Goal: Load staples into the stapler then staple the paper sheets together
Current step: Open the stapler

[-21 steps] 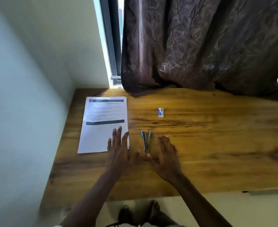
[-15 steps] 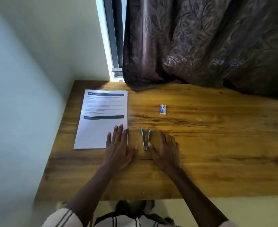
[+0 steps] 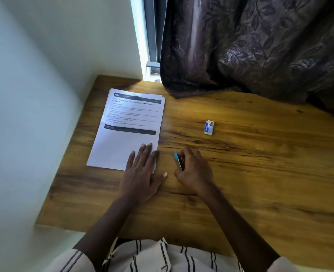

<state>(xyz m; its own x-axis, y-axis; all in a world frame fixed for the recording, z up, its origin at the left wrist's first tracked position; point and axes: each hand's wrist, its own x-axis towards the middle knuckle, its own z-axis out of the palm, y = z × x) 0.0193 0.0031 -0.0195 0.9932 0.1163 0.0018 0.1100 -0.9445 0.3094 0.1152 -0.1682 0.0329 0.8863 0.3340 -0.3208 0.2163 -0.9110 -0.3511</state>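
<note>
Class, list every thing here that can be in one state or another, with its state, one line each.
stapler: on the table, gripped by the right hand; loaded or not, cannot tell.
right hand: fingers curled round the stapler.
left hand: flat, fingers straight, resting on the paper sheets.
paper sheets: stacked face up, slightly fanned, no staple seen.
staple box: lying untouched; open or closed, cannot tell.
curtain: drawn, hem on the table.

paper [image 3: 119, 146] hdg: "move dry clothes from balcony…"
</note>
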